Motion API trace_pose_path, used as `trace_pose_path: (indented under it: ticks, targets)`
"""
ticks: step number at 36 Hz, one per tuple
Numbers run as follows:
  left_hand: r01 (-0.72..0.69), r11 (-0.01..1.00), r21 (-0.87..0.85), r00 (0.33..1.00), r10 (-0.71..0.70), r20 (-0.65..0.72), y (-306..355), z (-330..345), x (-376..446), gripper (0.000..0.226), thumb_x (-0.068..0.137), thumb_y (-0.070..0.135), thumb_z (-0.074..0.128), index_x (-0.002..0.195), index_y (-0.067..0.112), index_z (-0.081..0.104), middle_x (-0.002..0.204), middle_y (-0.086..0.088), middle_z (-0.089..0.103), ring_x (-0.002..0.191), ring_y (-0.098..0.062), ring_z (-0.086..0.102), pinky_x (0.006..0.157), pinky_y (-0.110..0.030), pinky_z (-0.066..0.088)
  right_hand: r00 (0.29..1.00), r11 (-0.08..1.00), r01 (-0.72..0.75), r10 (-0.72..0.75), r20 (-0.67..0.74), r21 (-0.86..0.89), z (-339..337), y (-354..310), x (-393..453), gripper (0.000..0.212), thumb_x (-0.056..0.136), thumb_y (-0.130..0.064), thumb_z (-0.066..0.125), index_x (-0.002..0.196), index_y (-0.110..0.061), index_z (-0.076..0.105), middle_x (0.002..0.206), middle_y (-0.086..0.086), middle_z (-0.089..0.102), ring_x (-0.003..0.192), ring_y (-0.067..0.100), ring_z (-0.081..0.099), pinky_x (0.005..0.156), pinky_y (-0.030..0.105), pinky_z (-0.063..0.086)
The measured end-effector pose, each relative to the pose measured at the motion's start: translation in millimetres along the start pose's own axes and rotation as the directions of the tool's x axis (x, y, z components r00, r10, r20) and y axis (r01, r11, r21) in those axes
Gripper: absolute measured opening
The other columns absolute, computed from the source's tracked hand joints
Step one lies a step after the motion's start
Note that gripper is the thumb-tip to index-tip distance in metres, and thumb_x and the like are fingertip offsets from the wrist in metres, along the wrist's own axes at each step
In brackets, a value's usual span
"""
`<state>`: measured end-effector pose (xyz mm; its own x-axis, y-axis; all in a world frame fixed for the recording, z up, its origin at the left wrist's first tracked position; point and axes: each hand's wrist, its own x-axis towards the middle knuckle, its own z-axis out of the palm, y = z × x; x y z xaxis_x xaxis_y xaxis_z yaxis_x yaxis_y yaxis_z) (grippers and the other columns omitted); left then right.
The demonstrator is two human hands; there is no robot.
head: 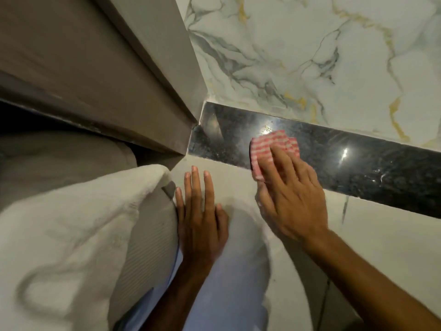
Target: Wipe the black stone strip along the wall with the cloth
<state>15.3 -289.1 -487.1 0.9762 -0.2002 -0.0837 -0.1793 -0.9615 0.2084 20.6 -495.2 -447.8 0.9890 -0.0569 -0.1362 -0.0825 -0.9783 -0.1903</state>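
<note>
A glossy black stone strip (353, 163) runs across the wall from a corner at the centre to the right edge, with light glints on it. A red-and-white checked cloth (269, 145) lies flat on the strip's left part. My right hand (291, 197) presses on the cloth, fingers spread over its lower half, and partly hides it. My left hand (202, 211) rests flat with fingers apart on the pale tile below the strip, touching no cloth.
White marble wall (310, 56) with grey and gold veins rises above the strip. A grey-brown frame (143, 80) meets the strip at the corner on the left. A white towel (71, 223) hangs at the lower left. Pale tile (381, 235) lies below the strip.
</note>
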Motion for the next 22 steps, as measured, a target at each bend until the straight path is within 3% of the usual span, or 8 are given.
trace_pose_path:
  ticks: [2,5,9,13,17,22]
  targets:
    - [-0.004,1.0,0.014,1.0,0.003,0.008,0,-1,-1,0.068,0.108,0.031,0.029,0.172,0.009,0.027,0.182,-0.018,0.019,0.17,-0.034,0.017,0.137,-0.061,0.02,0.997,0.995,-0.078,0.078,0.002,0.067,0,-14,36,0.067,0.113,-0.044,0.037,0.173,-0.018,0.025,0.183,0.013,0.018,0.171,0.032,0.019,0.14,0.051,0.02]
    - [-0.006,0.999,0.034,1.0,0.007,-0.002,0,-1,-2,0.067,0.11,0.033,0.026,0.173,0.009,0.023,0.183,-0.017,0.016,0.171,-0.034,0.015,0.138,-0.059,0.018,0.997,0.986,-0.077,0.078,0.001,0.147,9,-46,88,0.073,0.116,-0.046,0.027,0.175,-0.013,0.001,0.185,0.015,-0.004,0.173,0.029,-0.004,0.143,0.05,0.005]
    - [-0.014,0.996,0.083,0.999,0.018,-0.041,-1,2,-3,0.068,0.115,0.039,0.017,0.173,0.005,0.018,0.182,-0.018,0.018,0.171,-0.034,0.017,0.138,-0.058,0.02,0.999,0.984,-0.001,0.008,-0.035,0.18,22,-82,88,0.073,0.116,-0.05,0.026,0.175,-0.013,0.006,0.185,0.015,0.003,0.173,0.028,0.001,0.143,0.047,0.002]
    - [-0.085,0.98,0.178,0.996,0.083,0.018,2,0,-10,0.068,0.116,0.039,0.014,0.173,0.002,0.011,0.181,-0.024,0.016,0.169,-0.039,0.017,0.136,-0.061,0.025,0.998,0.982,0.049,-0.04,-0.053,0.184,28,-71,6,0.06,0.117,-0.043,0.036,0.172,-0.018,0.03,0.181,0.015,0.026,0.171,0.031,0.02,0.14,0.051,0.023]
    - [-0.145,0.985,0.092,0.989,0.143,0.029,1,-1,-12,0.066,0.112,0.032,0.023,0.172,0.005,0.021,0.181,-0.022,0.02,0.169,-0.037,0.02,0.136,-0.062,0.024,0.993,0.994,-0.075,0.082,-0.08,0.085,25,-26,-32,0.064,0.113,-0.039,0.043,0.172,-0.019,0.028,0.18,0.014,0.027,0.17,0.03,0.023,0.14,0.049,0.025]
    - [-0.101,0.987,0.121,0.995,0.099,0.026,8,-1,-10,0.065,0.114,0.036,0.022,0.174,0.012,0.019,0.183,-0.019,0.016,0.17,-0.037,0.017,0.139,-0.059,0.016,0.917,0.925,-0.345,0.369,-0.15,0.16,19,-16,50,0.069,0.115,-0.046,0.025,0.175,-0.016,0.01,0.185,0.011,0.006,0.173,0.026,0.006,0.143,0.046,0.008]
